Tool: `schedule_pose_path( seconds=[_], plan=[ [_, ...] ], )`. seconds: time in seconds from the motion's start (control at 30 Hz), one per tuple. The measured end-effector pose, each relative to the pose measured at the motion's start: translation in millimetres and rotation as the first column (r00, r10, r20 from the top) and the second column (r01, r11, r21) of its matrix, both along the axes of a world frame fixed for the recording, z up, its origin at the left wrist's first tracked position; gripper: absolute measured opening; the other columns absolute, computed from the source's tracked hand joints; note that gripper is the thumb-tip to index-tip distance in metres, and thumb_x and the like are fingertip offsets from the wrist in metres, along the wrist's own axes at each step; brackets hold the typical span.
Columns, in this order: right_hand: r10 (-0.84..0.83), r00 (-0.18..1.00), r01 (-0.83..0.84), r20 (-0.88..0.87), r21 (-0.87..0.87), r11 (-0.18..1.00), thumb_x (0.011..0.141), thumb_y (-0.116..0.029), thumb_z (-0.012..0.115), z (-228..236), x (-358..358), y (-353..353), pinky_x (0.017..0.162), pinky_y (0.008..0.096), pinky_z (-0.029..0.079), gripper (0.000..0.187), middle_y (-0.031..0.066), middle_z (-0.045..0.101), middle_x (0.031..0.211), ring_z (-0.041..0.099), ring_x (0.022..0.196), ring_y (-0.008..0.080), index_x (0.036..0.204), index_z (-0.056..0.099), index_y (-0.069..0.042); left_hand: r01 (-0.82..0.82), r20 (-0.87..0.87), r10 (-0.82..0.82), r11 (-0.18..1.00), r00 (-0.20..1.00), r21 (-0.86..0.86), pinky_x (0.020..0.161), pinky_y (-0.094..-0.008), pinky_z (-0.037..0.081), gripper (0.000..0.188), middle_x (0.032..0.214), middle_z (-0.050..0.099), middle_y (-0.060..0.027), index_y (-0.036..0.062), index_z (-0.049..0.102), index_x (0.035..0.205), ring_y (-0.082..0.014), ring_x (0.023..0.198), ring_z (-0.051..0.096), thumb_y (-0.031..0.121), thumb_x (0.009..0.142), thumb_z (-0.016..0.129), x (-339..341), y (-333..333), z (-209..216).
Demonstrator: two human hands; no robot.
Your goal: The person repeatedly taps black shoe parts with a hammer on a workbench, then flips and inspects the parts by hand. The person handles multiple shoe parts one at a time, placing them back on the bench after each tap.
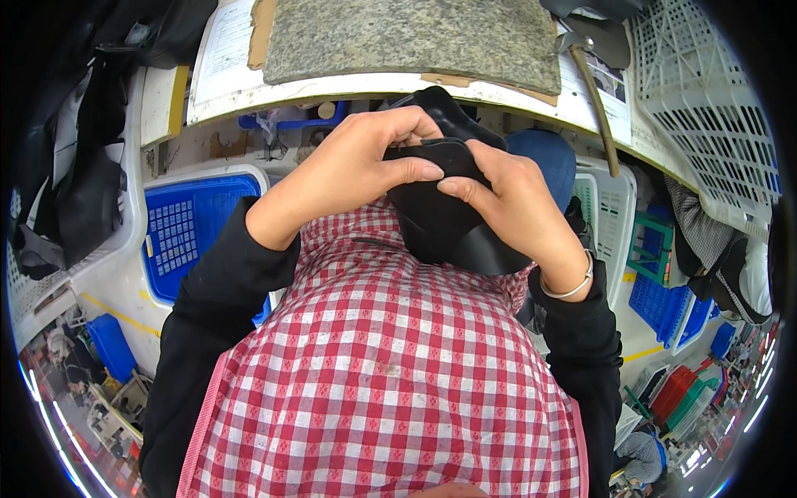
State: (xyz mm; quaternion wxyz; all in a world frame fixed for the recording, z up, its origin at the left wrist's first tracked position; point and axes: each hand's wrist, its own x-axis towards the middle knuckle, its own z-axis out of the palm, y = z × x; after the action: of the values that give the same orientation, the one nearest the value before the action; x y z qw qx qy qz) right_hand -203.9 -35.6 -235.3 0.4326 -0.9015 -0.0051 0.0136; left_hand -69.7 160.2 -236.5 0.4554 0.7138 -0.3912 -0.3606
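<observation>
Workbench (398, 83) w/ a white edge runs across the top, carrying a big speckled stone slab (415, 37); all else is placed vs. that slab. Below it, filling the lower frame, a red-and-white checked apron (382, 373) blocks sight of the floor. Rt of the slab: white lattice crates (706, 108) and a hammer (594, 91), handle slanting down over the bench edge. Below-left of the slab: blue plastic crate (187, 232) under the bench. Directly under the slab's front edge, black leather piece (440, 212) is held up betw. both hands. Left hand (357, 170) pinches its upper left edge, thumb on top. Right hand (519, 207) grips the rt side, thumb pressing the fold. Silver bangle (569, 286) on rt wrist.
</observation>
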Motion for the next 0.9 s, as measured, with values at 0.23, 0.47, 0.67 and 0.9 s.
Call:
schedule_pose_path(
  seconds=[0.23, 0.47, 0.67, 0.9],
  plan=[
    [-0.016, 0.999, 0.016, -0.029, -0.022, 1.0, 0.093, -0.031, 0.074, -6.3, 0.9, 4.9, 0.066, 0.048, 0.05, 0.033, 0.0187, 0.064, 0.081, 0.066, 0.08, 0.0416, 0.093, 0.059, -0.002, -0.023, 0.025, 0.024, 0.999, 0.999, -0.038, 0.076, -0.026, 0.052, 0.02, 0.087, 0.068, -0.0013, 0.0002, 0.068, 0.108, -0.0077, 0.082, 0.063, 0.01, 0.093, 0.076, -3.7, 0.7, 0.3],
    [-0.075, 0.996, 0.083, 0.04, -0.269, 0.96, 0.09, -0.036, 0.074, -10.4, -10.7, 4.9, 0.066, 0.0505, 0.054, 0.034, 0.0167, 0.069, 0.084, 0.069, 0.081, 0.0403, 0.091, 0.061, -0.005, -0.072, -0.049, 0.067, 0.992, 0.997, -0.104, 0.077, -0.0266, 0.05, 0.017, 0.092, 0.065, -0.0008, -0.0022, 0.071, 0.102, -0.0085, 0.085, 0.059, 0.002, 0.087, 0.077, -9.6, -10.6, -3.0],
    [-0.084, 0.996, 0.084, 0.011, -0.173, 0.981, 0.09, -0.045, 0.071, -4.1, -26.5, -1.7, 0.066, 0.0526, 0.055, 0.039, 0.0182, 0.072, 0.081, 0.072, 0.079, 0.0404, 0.09, 0.065, -0.006, -0.148, 0.053, 0.15, 0.988, 0.987, -0.038, 0.068, -0.0268, 0.047, 0.013, 0.078, 0.062, 0.0002, -0.0014, 0.069, 0.094, -0.0077, 0.075, 0.054, 0.005, 0.087, 0.077, -33.5, -26.8, 13.6],
    [-0.163, 0.985, 0.161, 0.057, 0.03, 0.986, 0.09, -0.044, 0.072, -11.3, -50.5, -7.3, 0.071, 0.053, 0.054, 0.039, 0.0201, 0.072, 0.082, 0.071, 0.082, 0.0419, 0.092, 0.067, -0.006, -0.14, -0.027, 0.141, 0.99, 0.99, 0.018, 0.067, -0.0211, 0.046, 0.01, 0.083, 0.065, 0.0039, -0.002, 0.07, 0.098, -0.0032, 0.076, 0.056, 0.001, 0.09, 0.075, -53.7, -34.8, 32.1]
  ],
)
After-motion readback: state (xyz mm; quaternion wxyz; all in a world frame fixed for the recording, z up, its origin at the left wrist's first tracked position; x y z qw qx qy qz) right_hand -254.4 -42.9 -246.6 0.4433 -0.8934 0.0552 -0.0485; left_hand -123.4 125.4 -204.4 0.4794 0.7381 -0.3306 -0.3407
